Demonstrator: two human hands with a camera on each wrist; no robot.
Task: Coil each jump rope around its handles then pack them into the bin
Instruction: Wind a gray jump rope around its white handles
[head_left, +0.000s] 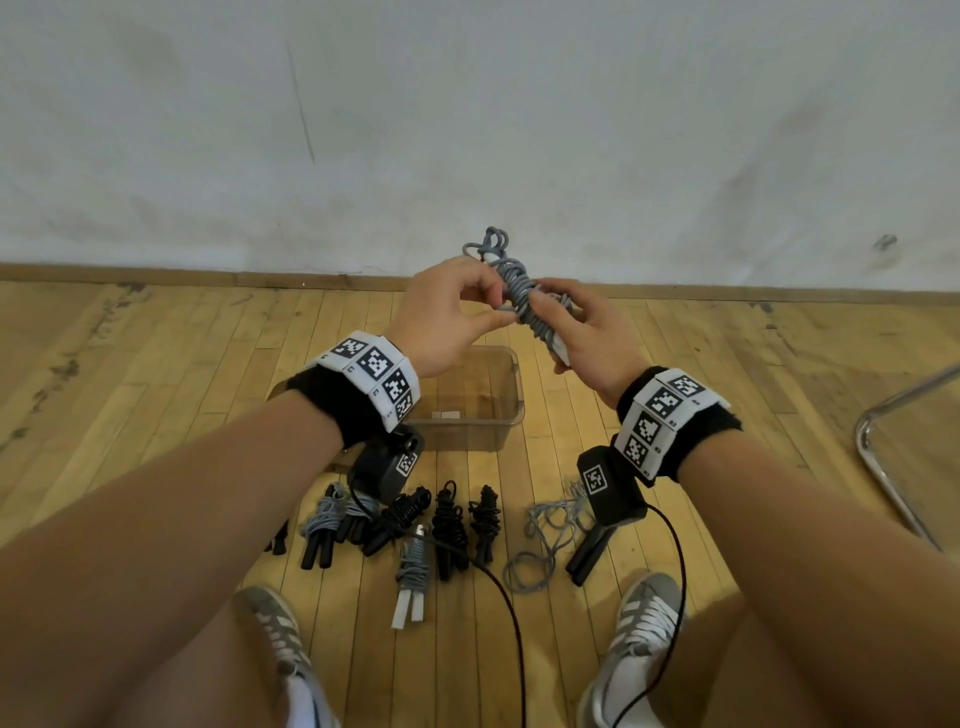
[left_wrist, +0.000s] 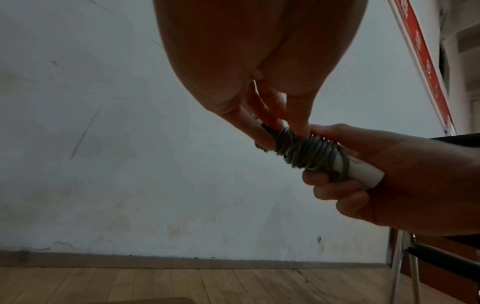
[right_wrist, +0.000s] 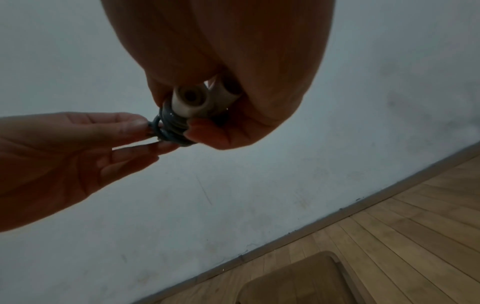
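I hold a grey jump rope (head_left: 519, 291) with two white handles (head_left: 558, 351) up in front of me, its cord wound tightly round the handles. My right hand (head_left: 587, 332) grips the handles (left_wrist: 358, 168) from below. My left hand (head_left: 457, 312) pinches the cord's end at the coil (left_wrist: 303, 150), thumb and fingertips (right_wrist: 135, 123) on the loops (right_wrist: 171, 131). A small tangle of loops sticks out at the far end. The clear plastic bin (head_left: 498, 410) stands on the floor below my hands and looks almost bare inside.
On the wooden floor near my feet lie several coiled ropes: grey ones with black handles (head_left: 324, 525), black ones (head_left: 452, 525), one grey with white handles (head_left: 413, 582). A loose grey rope (head_left: 545, 540) with black handles (head_left: 589, 553) lies right. A chrome chair leg (head_left: 883, 467) stands at the right.
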